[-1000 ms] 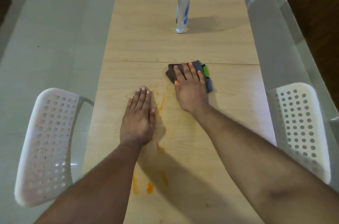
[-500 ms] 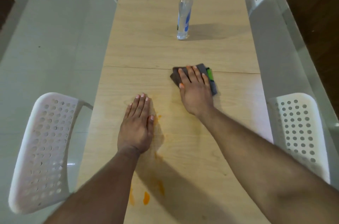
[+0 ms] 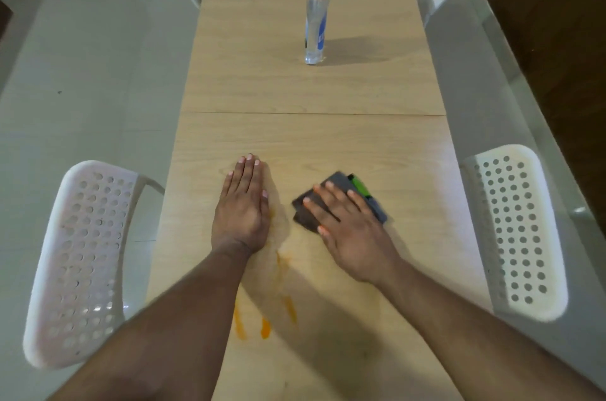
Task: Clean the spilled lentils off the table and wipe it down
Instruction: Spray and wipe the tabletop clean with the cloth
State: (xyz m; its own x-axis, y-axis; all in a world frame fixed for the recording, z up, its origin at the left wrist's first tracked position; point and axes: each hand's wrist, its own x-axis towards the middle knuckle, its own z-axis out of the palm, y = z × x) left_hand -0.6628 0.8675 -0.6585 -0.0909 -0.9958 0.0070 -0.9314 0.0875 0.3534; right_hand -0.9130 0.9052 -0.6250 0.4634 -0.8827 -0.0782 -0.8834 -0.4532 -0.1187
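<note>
Cloth [image 3: 341,200] nearer now; bottle [image 3: 315,10] beyond.

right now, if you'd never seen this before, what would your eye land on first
First the two hands flat on the wooden table: the left hand rests palm down, while the right hand presses a grey cloth with a green edge beside it. Next, the orange smears on the near part of the table, between the forearms. Farther off, a clear bottle with a blue cap stands upright mid-table.
</note>
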